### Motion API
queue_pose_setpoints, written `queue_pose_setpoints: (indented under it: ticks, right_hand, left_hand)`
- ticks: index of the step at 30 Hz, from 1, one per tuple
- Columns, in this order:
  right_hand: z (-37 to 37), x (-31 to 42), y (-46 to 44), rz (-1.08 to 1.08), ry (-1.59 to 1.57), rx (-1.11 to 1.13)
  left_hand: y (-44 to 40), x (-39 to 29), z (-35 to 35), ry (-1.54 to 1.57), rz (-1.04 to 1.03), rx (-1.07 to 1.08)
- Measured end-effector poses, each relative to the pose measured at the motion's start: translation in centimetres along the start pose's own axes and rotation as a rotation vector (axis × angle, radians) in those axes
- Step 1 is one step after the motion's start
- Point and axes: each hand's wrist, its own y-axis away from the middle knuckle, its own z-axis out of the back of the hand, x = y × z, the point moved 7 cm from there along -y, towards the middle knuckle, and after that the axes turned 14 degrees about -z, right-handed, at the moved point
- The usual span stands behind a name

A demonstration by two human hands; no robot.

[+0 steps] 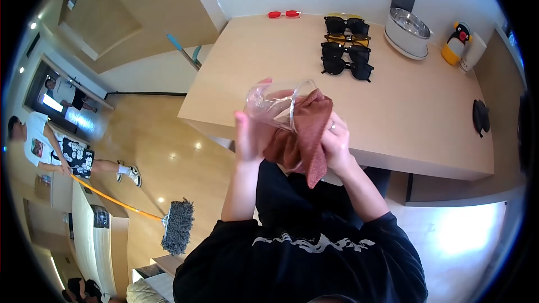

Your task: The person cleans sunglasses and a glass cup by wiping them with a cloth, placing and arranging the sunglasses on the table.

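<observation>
A clear, see-through cup (264, 104) is tilted on its side in front of my chest, over the table's front edge. My left hand (251, 136) is wrapped round it from the left, thumb up, with fingers showing through the clear wall. A reddish-brown cloth (312, 129) covers the cup's rim on the right and hangs below it. My right hand (336, 141), wearing a ring, grips this cloth against the rim; its fingertips are partly hidden by the folds.
On the wooden table (252, 50) are a column of sunglasses (346, 50), red glasses (284, 14), a white bowl (407, 31), a penguin figure (457, 44) and a black object (480, 116). To the left, a person (45, 140) holds a mop (178, 227); another person (67, 92) stands farther off.
</observation>
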Motion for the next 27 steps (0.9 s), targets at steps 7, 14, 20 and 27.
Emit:
queue_pose_setpoints:
  ticks: [7,14,20,27]
  right_hand:
    - [-1.2,-0.5,0.3,-0.165,-0.004,0.238]
    - [-3.5,-2.4,3.8,-0.503,-0.200,0.561]
    - [-3.4,-2.0,3.8,-0.463,-0.354,0.527]
    - [-5.0,-3.5,6.2,-0.695,-1.101,0.465]
  left_hand:
    - [-0.5,2.9,-1.0,-0.255,0.106,-0.050]
    - [0.9,4.9,-2.4,-0.044,0.120,0.013]
    - [1.0,4.9,-2.1,-0.032,0.109,0.059]
    - [1.2,4.9,-1.1,-0.075,0.033,0.019]
